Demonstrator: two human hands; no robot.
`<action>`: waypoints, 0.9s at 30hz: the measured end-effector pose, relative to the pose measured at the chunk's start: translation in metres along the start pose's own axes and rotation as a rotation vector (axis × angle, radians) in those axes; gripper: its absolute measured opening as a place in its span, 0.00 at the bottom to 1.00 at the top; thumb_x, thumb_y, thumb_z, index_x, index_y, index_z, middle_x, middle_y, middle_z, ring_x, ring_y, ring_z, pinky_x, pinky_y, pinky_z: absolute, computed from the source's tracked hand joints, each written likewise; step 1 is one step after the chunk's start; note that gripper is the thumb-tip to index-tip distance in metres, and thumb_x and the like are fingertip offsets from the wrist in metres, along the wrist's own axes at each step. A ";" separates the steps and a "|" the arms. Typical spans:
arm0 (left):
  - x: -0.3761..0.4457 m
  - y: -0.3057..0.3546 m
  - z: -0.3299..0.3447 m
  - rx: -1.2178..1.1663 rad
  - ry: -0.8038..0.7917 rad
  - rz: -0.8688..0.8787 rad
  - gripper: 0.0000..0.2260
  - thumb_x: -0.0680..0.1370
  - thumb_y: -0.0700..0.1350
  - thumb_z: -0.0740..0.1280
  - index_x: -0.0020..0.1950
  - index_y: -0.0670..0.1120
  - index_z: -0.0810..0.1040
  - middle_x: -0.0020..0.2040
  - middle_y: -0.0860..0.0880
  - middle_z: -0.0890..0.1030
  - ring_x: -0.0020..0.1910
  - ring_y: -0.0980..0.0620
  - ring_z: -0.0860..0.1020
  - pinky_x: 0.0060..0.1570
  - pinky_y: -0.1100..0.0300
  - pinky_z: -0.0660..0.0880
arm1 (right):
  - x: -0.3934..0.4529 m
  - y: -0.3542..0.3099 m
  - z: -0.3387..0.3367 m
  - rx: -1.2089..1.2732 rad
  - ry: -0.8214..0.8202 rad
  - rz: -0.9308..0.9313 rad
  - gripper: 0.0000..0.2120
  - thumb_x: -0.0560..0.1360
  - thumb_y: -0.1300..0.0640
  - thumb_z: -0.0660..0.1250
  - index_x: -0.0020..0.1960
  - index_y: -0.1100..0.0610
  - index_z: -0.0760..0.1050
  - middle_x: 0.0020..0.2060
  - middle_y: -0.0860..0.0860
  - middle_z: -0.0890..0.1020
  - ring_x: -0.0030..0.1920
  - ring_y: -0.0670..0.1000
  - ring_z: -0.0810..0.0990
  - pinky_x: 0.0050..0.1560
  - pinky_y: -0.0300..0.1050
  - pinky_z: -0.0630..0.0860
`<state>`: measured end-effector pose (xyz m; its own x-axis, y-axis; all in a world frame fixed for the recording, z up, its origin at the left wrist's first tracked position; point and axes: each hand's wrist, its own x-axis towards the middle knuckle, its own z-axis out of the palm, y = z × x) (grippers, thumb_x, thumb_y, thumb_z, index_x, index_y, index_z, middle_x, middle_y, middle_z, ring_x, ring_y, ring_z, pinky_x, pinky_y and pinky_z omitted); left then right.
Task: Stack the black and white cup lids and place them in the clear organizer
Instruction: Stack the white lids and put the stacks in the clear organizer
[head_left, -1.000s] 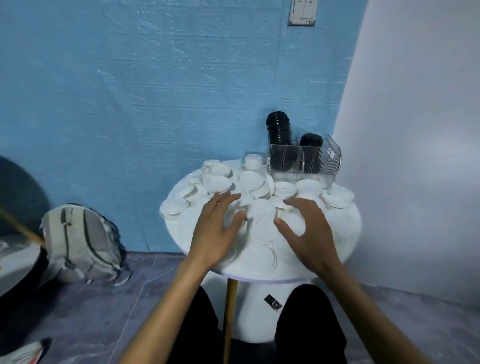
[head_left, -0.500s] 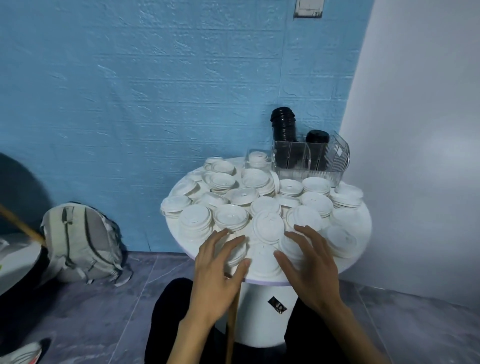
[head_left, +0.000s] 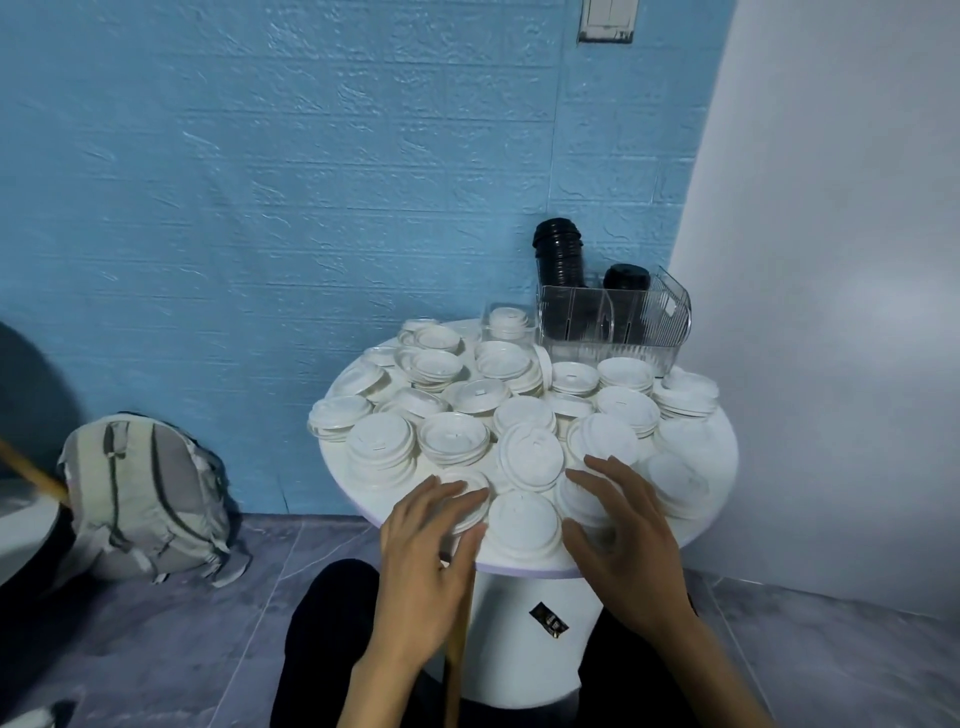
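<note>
Several white cup lids (head_left: 530, 457) lie loose and in short piles all over the round white table (head_left: 727, 457). The clear organizer (head_left: 618, 325) stands at the table's back right and holds two stacks of black lids (head_left: 560, 265). My left hand (head_left: 426, 551) hovers at the near edge, fingers spread over a white lid (head_left: 470, 499). My right hand (head_left: 623, 530) is spread over lids at the front right, its fingertips touching or just above them. Neither hand grips anything.
A small clear box (head_left: 506, 325) with white lids sits left of the organizer. A grey backpack (head_left: 140, 493) leans on the blue wall at the left. A wooden stick (head_left: 457, 649) stands between my knees under the table. A white wall closes the right side.
Both hands have drawn back from the middle of the table to its near edge, uncovering the lids there. The camera has moved closer and lower.
</note>
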<state>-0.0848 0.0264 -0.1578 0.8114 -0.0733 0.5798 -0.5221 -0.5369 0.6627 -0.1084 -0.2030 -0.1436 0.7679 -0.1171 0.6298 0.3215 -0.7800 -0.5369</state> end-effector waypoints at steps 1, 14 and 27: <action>-0.001 0.000 0.000 -0.005 0.004 -0.005 0.14 0.80 0.56 0.65 0.66 0.68 0.76 0.66 0.64 0.76 0.73 0.58 0.69 0.71 0.60 0.61 | 0.000 0.001 0.000 -0.005 0.002 -0.001 0.24 0.70 0.54 0.75 0.65 0.47 0.77 0.68 0.42 0.74 0.73 0.51 0.70 0.62 0.52 0.76; 0.007 0.039 -0.025 -0.482 0.131 -0.221 0.15 0.78 0.48 0.70 0.64 0.57 0.81 0.60 0.60 0.84 0.63 0.58 0.80 0.64 0.54 0.77 | -0.001 0.001 0.007 -0.058 0.034 0.001 0.24 0.68 0.57 0.80 0.62 0.47 0.79 0.66 0.39 0.75 0.72 0.49 0.72 0.61 0.45 0.73; 0.017 0.063 0.015 -0.428 0.108 -0.329 0.08 0.81 0.52 0.65 0.59 0.60 0.81 0.54 0.62 0.84 0.57 0.61 0.80 0.53 0.67 0.74 | -0.002 0.001 0.009 -0.123 0.083 -0.103 0.19 0.73 0.46 0.68 0.64 0.45 0.75 0.66 0.41 0.75 0.71 0.52 0.73 0.60 0.48 0.78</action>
<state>-0.1002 -0.0206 -0.1136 0.9300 0.1394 0.3400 -0.3239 -0.1259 0.9377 -0.1050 -0.1979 -0.1507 0.6843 -0.0797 0.7249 0.3213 -0.8594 -0.3977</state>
